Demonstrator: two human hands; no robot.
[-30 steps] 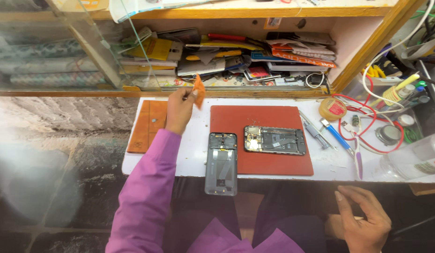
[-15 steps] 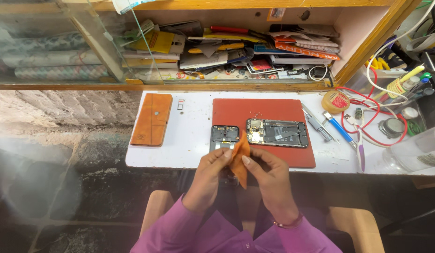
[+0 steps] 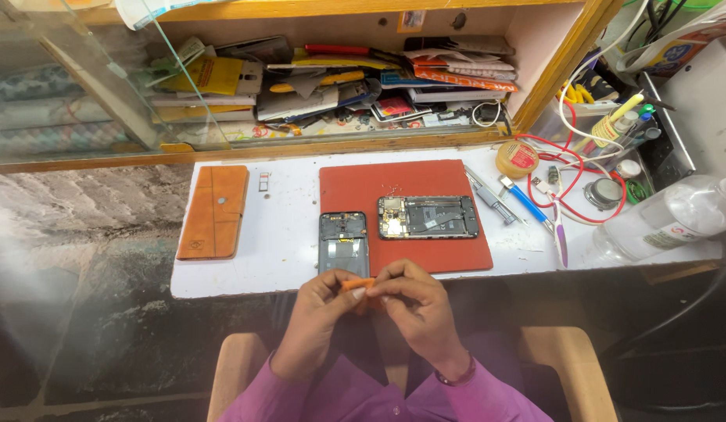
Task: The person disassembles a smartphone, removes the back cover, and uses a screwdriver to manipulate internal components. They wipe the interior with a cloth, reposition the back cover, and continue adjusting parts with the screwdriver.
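The work mat (image 3: 425, 178) looks matt red rubber; the wallet case (image 3: 214, 211) grained tan leather; the surface (image 3: 288, 234) smooth white laminate; the shelf frame (image 3: 562, 66) varnished wood.

A small, flat orange piece (image 3: 356, 284), mostly hidden, sits pinched between the fingertips of both hands at the near table edge, just below the grey phone frame.

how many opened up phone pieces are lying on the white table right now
2: a dark phone frame at the red mat's left edge, and a phone body with exposed insides on the mat. More may hide in the cluttered shelf.
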